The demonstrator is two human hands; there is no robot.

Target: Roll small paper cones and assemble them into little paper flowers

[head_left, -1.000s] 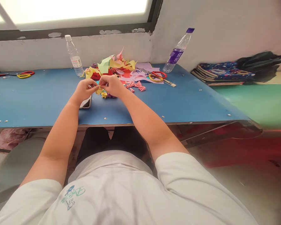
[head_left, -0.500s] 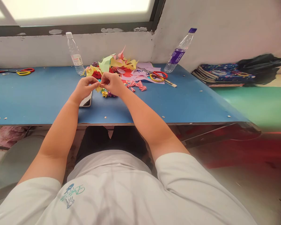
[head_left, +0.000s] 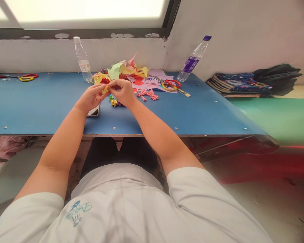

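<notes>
Over the blue table my left hand (head_left: 91, 98) pinches a small yellow folded paper piece (head_left: 105, 90), its fingers curled toward the right. My right hand (head_left: 123, 91) meets it from the other side, thumb and fingertips closed on the same piece. The exact fold is too small to make out. Just below the hands lie small folded paper flowers (head_left: 113, 102) in yellow, green and purple, partly covered by my right hand. Several pink folded paper cones (head_left: 150, 93) rest to the right. A phone (head_left: 94, 111) lies partly under my left hand.
Behind the hands is a heap of coloured paper scraps (head_left: 116, 71). Red-and-yellow scissors (head_left: 170, 85) lie on purple paper, a brush (head_left: 184, 92) beside them. A clear bottle (head_left: 84, 65) and a purple-labelled bottle (head_left: 192, 64) stand near the wall. More scissors (head_left: 27, 77) lie left.
My left hand has turned and its fingers have opened out somewhat, so more of the yellow paper shows between the hands. The whole view has shifted slightly.
</notes>
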